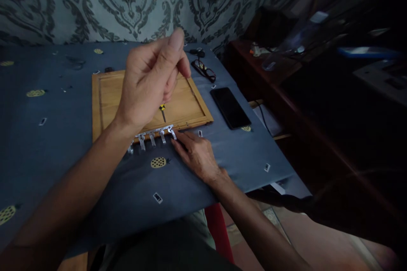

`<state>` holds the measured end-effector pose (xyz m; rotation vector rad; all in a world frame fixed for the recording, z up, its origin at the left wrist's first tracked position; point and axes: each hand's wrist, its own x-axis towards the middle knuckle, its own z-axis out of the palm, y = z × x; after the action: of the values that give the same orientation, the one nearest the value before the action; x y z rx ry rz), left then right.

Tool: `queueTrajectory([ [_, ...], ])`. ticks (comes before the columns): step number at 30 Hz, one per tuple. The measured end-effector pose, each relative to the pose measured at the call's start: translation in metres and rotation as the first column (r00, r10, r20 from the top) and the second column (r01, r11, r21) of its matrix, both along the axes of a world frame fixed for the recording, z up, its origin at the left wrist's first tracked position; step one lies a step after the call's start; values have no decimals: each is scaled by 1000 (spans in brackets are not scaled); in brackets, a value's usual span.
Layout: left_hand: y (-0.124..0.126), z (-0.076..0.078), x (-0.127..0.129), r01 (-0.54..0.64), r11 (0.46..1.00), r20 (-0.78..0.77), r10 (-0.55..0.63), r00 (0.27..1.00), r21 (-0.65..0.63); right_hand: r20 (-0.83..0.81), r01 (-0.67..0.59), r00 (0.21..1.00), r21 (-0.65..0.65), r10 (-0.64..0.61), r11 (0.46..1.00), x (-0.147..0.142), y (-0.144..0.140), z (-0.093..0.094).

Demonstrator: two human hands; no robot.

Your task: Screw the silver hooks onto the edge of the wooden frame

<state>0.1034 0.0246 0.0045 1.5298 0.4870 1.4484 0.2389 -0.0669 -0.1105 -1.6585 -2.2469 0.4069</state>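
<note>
Metal brackets (152, 137) lined along wooden tray (104, 101) edge.
Left hand (149, 84) raised, fingers curled; contents indiscernible. Right hand (195, 152) flat, touching end bracket; a nudge could scatter the row.

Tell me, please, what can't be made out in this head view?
- Left hand: fingers curled; whether it pinches anything is hidden.
- Tray: middle covered by that hand.
- Metal pieces: too small to identify; right hand touches the end one.
- Shelf clutter: dark and blurred.
</note>
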Motion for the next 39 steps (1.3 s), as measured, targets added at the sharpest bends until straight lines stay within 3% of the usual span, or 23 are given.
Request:
queueTrajectory([
  [16, -1, -18, 11, 35, 998, -12, -35, 999, -44, -3, 4, 1000, -27, -4, 1000, -1, 0, 3],
  [27, -1, -23, 13, -34, 998, -88, 30, 996, -45, -11, -3, 1000, -2, 3, 1000, 0, 0, 1],
  [39, -3, -23, 10, 29, 999, -149, -34, 988, -41, -1, -7, 1000, 10, 7, 1000, 0, 0, 0],
])
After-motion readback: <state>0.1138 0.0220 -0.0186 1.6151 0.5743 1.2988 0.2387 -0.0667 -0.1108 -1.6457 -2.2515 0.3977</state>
